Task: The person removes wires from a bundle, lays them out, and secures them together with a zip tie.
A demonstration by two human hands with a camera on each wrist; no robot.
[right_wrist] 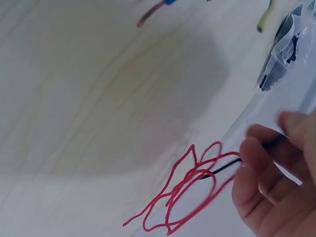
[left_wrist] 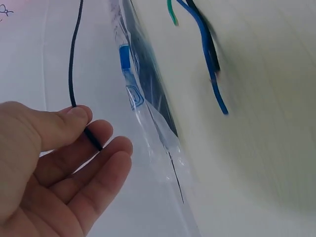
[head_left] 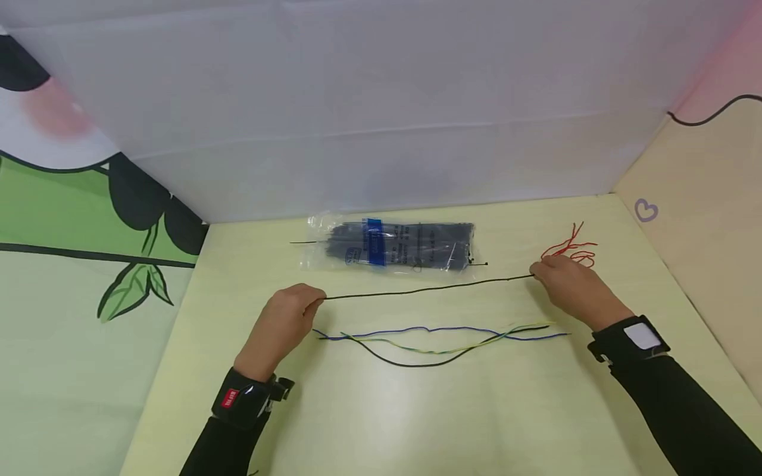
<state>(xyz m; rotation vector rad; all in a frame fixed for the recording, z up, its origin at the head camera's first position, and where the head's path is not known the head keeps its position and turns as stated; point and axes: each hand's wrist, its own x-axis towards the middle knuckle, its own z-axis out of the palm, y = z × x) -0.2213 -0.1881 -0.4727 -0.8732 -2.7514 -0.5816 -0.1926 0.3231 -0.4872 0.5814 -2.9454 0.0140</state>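
Observation:
A thin black wire (head_left: 428, 289) is stretched nearly straight between two hands above the table. Its left end is pinched between thumb and forefinger of my left hand (head_left: 290, 317); a short black tip (left_wrist: 93, 139) sticks out past the thumb. Near the other end, my right hand (head_left: 576, 287) grips the wire, and a black tail (right_wrist: 220, 169) passes beyond the fingers. Closer to me on the table lie a blue wire (head_left: 452, 328), a yellow-green wire (head_left: 411, 348) and another black wire (head_left: 411, 366), loosely bunched and crossing near their ends.
Behind the held wire lies a clear plastic bag (head_left: 417, 244) of black cable ties with a blue label. A tangle of red string (head_left: 571, 248) rests beyond the right hand. White, green and beige panels (head_left: 381, 132) border the pale wooden table (head_left: 440, 423).

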